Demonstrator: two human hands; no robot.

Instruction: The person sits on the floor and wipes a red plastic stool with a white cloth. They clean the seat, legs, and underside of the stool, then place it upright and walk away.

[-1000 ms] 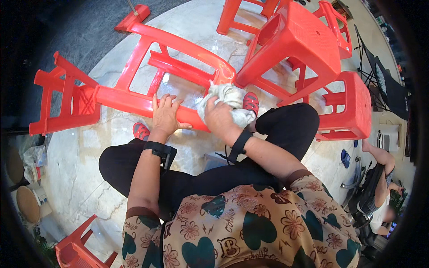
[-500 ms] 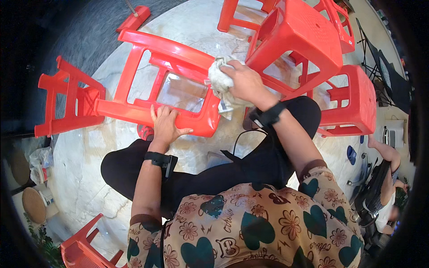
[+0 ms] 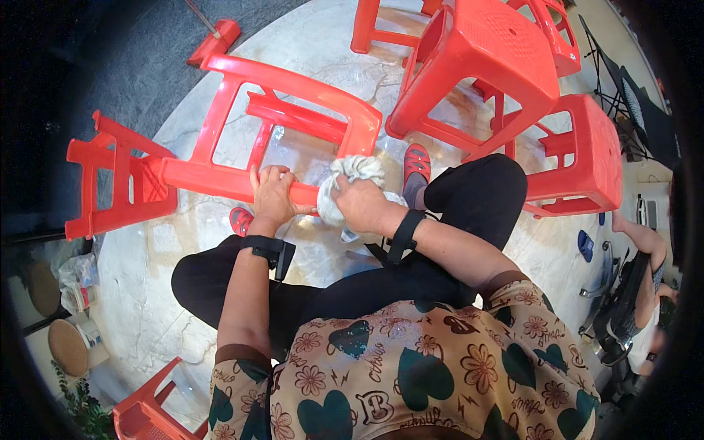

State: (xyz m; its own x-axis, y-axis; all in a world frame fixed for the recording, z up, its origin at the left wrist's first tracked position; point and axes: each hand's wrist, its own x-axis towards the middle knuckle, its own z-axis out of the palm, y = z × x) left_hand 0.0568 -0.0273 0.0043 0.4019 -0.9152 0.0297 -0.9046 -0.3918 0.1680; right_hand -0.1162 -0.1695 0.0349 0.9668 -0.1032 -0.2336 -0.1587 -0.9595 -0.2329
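A red plastic stool (image 3: 294,84) lies on its side in front of me, between my feet. My left hand (image 3: 276,193) grips its near bar, fingers curled over the top. My right hand (image 3: 359,200) is closed on a crumpled whitish cloth (image 3: 357,168), pressed against the stool's right end close to my left hand. The cloth hides part of that end. Another red stool (image 3: 115,177), also tipped over, touches the left end of the one I hold.
Several red stools (image 3: 513,33) stand at the upper right, another (image 3: 150,402) lower left. A red dustpan (image 3: 216,40) sits upper left. At right are a black folding chair (image 3: 634,117), blue slippers (image 3: 584,246) and a seated person's bare leg (image 3: 645,242). A cork-topped seat (image 3: 70,348) is lower left.
Half a second ago my right hand was higher and farther right; it has swung back down-left with the cloth, near where it was a second ago. My left hand keeps hold of the stool.
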